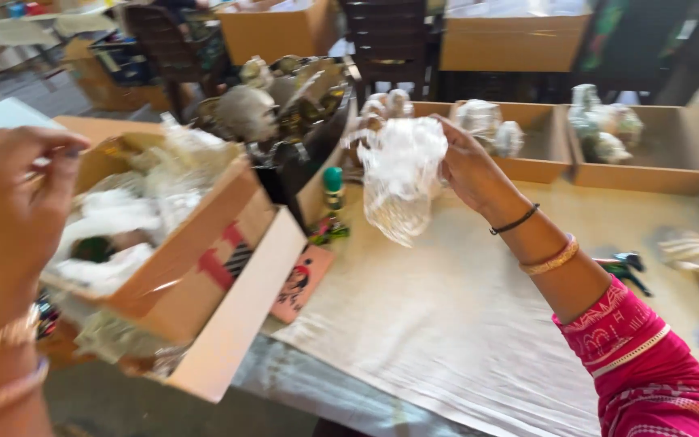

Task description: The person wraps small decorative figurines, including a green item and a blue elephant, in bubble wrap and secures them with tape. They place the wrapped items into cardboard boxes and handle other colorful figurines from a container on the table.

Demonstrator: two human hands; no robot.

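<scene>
The right hand [469, 166] is raised above the far edge of the table [463, 324], wrist bent, its fingers closed on a clear plastic wrap bundle [402, 182]. The left hand [10, 218] is lifted at the near left, over an open cardboard box [204, 267], fingers curled with the thumb and forefinger tips together, holding nothing visible.

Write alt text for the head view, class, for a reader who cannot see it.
The right hand holds up a bundle of clear plastic wrap over a paper-covered table. The left hand is raised beside an open cardboard box of white wrapping.
</scene>
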